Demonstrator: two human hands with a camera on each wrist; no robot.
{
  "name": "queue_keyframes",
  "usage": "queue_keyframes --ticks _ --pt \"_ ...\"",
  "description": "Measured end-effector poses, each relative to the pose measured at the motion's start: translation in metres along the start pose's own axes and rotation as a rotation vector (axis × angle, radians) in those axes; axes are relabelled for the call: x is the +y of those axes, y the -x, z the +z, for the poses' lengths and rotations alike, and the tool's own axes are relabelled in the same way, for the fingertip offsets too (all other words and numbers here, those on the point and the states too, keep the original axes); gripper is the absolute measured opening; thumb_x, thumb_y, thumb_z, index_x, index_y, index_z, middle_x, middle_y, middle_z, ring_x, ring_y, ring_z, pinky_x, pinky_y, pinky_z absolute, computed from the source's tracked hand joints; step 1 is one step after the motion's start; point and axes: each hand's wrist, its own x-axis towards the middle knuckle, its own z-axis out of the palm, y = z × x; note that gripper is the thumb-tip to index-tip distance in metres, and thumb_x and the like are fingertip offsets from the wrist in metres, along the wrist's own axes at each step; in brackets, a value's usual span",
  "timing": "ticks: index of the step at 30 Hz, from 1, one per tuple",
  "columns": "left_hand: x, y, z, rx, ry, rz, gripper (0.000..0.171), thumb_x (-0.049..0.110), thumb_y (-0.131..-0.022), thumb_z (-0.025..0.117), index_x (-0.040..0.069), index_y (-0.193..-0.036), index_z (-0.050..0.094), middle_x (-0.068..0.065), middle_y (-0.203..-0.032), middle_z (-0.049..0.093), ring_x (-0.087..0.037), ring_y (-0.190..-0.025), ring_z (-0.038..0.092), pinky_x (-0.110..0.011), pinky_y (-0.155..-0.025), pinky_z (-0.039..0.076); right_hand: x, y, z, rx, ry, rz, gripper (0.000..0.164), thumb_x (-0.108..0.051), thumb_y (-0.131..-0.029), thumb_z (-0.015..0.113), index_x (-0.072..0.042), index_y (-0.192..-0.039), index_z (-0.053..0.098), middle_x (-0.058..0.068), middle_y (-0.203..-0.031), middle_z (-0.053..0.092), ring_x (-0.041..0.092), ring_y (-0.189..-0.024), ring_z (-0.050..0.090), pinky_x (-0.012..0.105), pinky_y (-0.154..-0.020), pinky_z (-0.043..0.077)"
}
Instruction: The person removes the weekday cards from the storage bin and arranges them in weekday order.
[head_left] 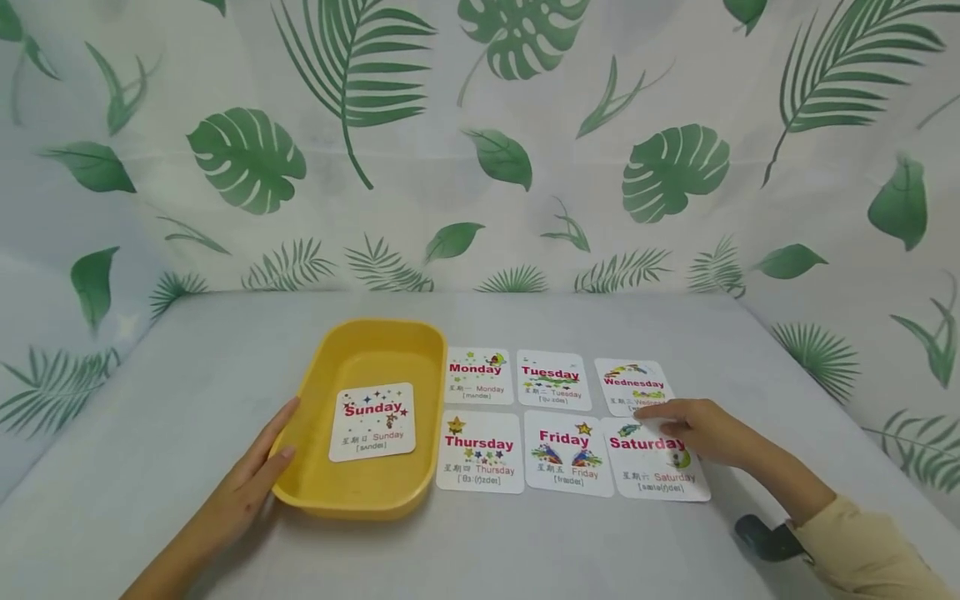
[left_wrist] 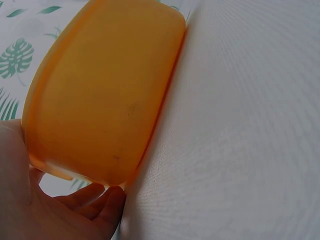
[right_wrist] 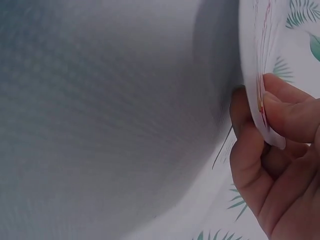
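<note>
In the head view my left hand (head_left: 247, 487) grips the left side of a yellow plastic tray (head_left: 352, 497). The left wrist view shows that hand (left_wrist: 65, 215) with its thumb at the rim and its fingers against the outside wall. A white Sunday card (head_left: 372, 422) lies inside the tray. My right hand (head_left: 708, 429) pinches the Saturday card (head_left: 660, 462) at its upper right corner. Seen from the right wrist, the thumb lies on the printed face, with other fingers behind the card (right_wrist: 255, 65). The Wednesday card (head_left: 633, 385) is just beyond those fingertips.
To the right of the tray, the Monday card (head_left: 480, 377) and Tuesday card (head_left: 553, 380) share the back row with Wednesday. The Thursday card (head_left: 480, 452) and Friday card (head_left: 567, 454) lie in front. A leaf-patterned cloth (head_left: 405, 192) rises behind the pale table (head_left: 525, 550).
</note>
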Motion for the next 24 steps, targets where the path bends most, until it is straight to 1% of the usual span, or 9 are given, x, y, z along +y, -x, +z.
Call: queue_keyframes --ticks 5,8,13,15,18,20,22,23,24 --pt "0.0009 -0.0001 -0.0006 -0.004 0.0 -0.002 0.052 0.025 -0.1 0.033 0.028 -0.147 0.012 -0.009 -0.154 0.008 -0.018 -0.14 0.005 0.008 -0.089 0.012 -0.0013 -0.0011 -0.0005 -0.015 0.056 0.005 0.033 -0.002 -0.085 0.057 -0.011 -0.116 0.063 0.024 -0.116 0.057 0.023 -0.086 0.051 0.025 -0.062 0.041" --pt "0.0006 -0.0003 -0.0009 -0.006 0.001 -0.001 0.052 0.025 -0.1 0.033 0.028 -0.147 0.011 -0.01 -0.154 0.008 -0.02 -0.14 0.005 0.008 -0.089 0.012 -0.002 -0.0011 0.0004 -0.014 0.09 0.012 0.032 -0.003 -0.084 0.058 -0.011 -0.115 0.063 0.023 -0.114 0.058 0.024 -0.086 0.052 0.027 -0.063 0.043" --pt "0.0004 0.0002 -0.0013 -0.006 0.008 0.003 0.052 0.024 -0.1 0.033 0.027 -0.147 0.011 -0.011 -0.154 0.008 -0.021 -0.14 0.005 0.008 -0.089 0.013 -0.0043 -0.0004 0.0025 -0.005 0.148 0.027 0.032 -0.004 -0.084 0.059 -0.011 -0.115 0.063 0.022 -0.113 0.059 0.022 -0.083 0.052 0.027 -0.062 0.042" --pt "0.0001 0.0001 -0.0012 -0.008 0.012 0.012 0.052 0.024 -0.1 0.033 0.027 -0.147 0.011 -0.011 -0.154 0.007 -0.015 -0.14 0.005 0.008 -0.09 0.013 -0.0047 0.0 0.0027 -0.002 0.167 0.039 0.031 -0.004 -0.084 0.059 -0.012 -0.114 0.064 0.023 -0.112 0.059 0.021 -0.082 0.051 0.026 -0.061 0.042" --pt "0.0003 -0.0001 -0.001 -0.013 0.013 0.025 0.052 0.025 -0.1 0.032 0.027 -0.147 0.011 -0.011 -0.154 0.007 0.002 -0.137 0.005 0.007 -0.09 0.013 -0.0052 0.0003 0.0024 0.01 0.185 0.047 0.031 -0.003 -0.083 0.059 -0.012 -0.113 0.065 0.021 -0.105 0.059 0.02 -0.078 0.051 0.026 -0.059 0.041" --pt "0.0001 -0.0001 -0.001 -0.013 0.01 0.031 0.052 0.025 -0.1 0.032 0.027 -0.147 0.011 -0.011 -0.154 0.008 0.009 -0.133 0.006 0.007 -0.09 0.013 -0.0056 0.0004 0.0023 0.02 0.202 0.04 0.031 -0.003 -0.082 0.061 -0.012 -0.111 0.066 0.018 -0.1 0.059 0.019 -0.076 0.05 0.025 -0.058 0.041" --pt "0.0001 0.0 -0.001 -0.014 0.01 0.032 0.052 0.025 -0.1 0.032 0.027 -0.147 0.011 -0.011 -0.154 0.008 0.006 -0.135 0.006 0.007 -0.09 0.013 -0.0053 0.0003 0.0023 0.027 0.207 0.034 0.031 -0.002 -0.081 0.062 -0.012 -0.11 0.067 0.014 -0.094 0.058 0.018 -0.074 0.049 0.025 -0.057 0.04" --pt "-0.0001 -0.0002 -0.001 -0.014 0.013 0.031 0.052 0.024 -0.1 0.033 0.027 -0.147 0.011 -0.011 -0.154 0.008 0.002 -0.137 0.005 0.007 -0.091 0.013 -0.0053 0.0002 0.0024 0.03 0.211 0.033 0.031 -0.002 -0.08 0.062 -0.011 -0.109 0.067 0.014 -0.094 0.057 0.018 -0.074 0.049 0.025 -0.057 0.041" --pt "-0.0002 -0.0002 -0.0011 -0.016 0.017 0.027 0.052 0.024 -0.1 0.033 0.027 -0.147 0.012 -0.011 -0.154 0.008 -0.005 -0.139 0.005 0.007 -0.09 0.013 -0.0053 0.0 0.0025 0.034 0.218 0.029 0.031 -0.001 -0.08 0.063 -0.012 -0.108 0.068 0.014 -0.093 0.057 0.018 -0.074 0.049 0.025 -0.057 0.041"
